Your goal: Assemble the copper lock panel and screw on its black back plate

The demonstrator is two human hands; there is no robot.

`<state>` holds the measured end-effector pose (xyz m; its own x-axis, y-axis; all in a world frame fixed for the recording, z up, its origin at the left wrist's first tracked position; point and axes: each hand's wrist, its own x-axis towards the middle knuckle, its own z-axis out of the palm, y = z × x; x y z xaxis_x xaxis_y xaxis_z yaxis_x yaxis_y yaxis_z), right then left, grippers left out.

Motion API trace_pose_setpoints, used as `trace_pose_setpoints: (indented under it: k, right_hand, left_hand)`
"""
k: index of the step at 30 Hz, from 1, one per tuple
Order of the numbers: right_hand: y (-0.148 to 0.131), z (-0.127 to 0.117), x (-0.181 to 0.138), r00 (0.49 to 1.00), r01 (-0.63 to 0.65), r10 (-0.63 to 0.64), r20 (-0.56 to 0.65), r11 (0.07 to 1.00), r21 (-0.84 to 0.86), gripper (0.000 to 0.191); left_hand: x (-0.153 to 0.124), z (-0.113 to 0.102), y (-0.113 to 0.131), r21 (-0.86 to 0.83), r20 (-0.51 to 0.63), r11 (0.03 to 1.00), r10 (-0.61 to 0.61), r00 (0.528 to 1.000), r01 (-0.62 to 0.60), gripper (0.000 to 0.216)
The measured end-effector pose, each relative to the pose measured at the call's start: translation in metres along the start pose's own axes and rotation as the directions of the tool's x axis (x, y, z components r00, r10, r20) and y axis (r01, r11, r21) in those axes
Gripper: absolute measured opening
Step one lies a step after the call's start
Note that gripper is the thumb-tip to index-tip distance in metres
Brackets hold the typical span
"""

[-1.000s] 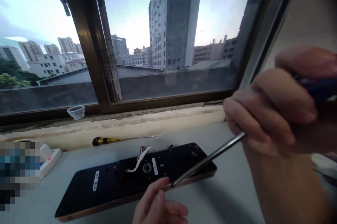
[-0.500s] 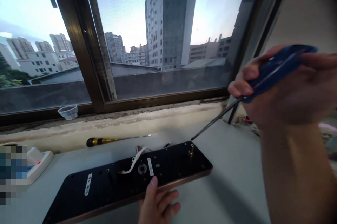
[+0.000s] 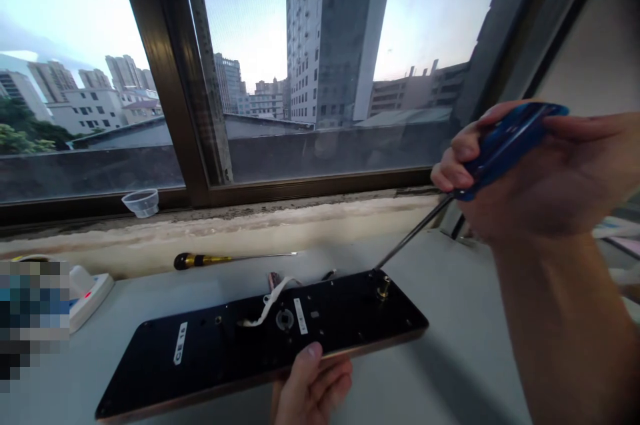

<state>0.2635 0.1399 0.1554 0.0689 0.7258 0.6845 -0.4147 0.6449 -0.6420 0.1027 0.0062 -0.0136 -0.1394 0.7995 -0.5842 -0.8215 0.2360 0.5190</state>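
A long black panel (image 3: pixel 240 358) with a copper-coloured edge lies tilted across the table, back face up. It bears a "CE 16" label, a white cable (image 3: pixel 270 302) and a brass post (image 3: pixel 383 288) near its right end. My left hand (image 3: pixel 313 388) grips the panel's near edge, thumb on top and fingers beneath. My right hand (image 3: pixel 530 172) is closed round the blue handle of a screwdriver (image 3: pixel 415 232). The screwdriver's shaft slants down to the left, its tip at the panel's far edge by the brass post; whether a screw sits under it I cannot tell.
A yellow and black screwdriver (image 3: pixel 210 260) lies behind the panel. On the window ledge stands a clear plastic cup (image 3: pixel 141 203). A white power strip (image 3: pixel 95 302) is at the left, partly behind a pixelated patch. The window frame (image 3: pixel 310 186) runs along the back.
The screwdriver tip has come down from just beyond the panel onto its far edge. My right hand shifted slightly left and lower. The whole view swung a little; my left hand keeps its grip.
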Motion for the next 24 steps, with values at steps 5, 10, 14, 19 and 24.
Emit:
trace_pose_setpoints:
  k: [5, 10, 14, 19, 24]
  right_hand:
    - [0.003, 0.000, 0.002, 0.999, -0.038, 0.038, 0.002, 0.999, 0.005, 0.016]
    - [0.008, 0.007, 0.001, 0.995, -0.059, 0.057, 0.081, 0.998, 0.023, 0.020]
    - [0.014, 0.016, -0.004, 0.991, -0.065, 0.068, 0.113, 0.997, -0.032, 0.030]
    - [0.017, 0.025, -0.006, 0.999, 0.054, -0.055, -0.001, 0.996, -0.073, 0.031]
    - [0.016, 0.029, -0.007, 0.999, -0.035, 0.037, 0.038, 0.998, -0.056, 0.026]
  left_hand:
    - [0.000, 0.000, 0.000, -0.015, -0.005, 1.000, -0.007, 1.000, 0.007, 0.016]
    - [0.003, -0.004, 0.000, -0.006, 0.008, 1.000, -0.020, 1.000, 0.020, 0.010]
    - [0.006, -0.007, -0.002, -0.005, 0.036, 1.000, -0.007, 0.999, 0.007, 0.010]
    - [0.003, -0.003, -0.002, -0.038, 0.036, 0.999, 0.005, 0.999, -0.003, 0.015]
    - [-0.004, 0.004, 0.000, -0.053, 0.005, 0.998, 0.021, 1.000, -0.020, 0.022]
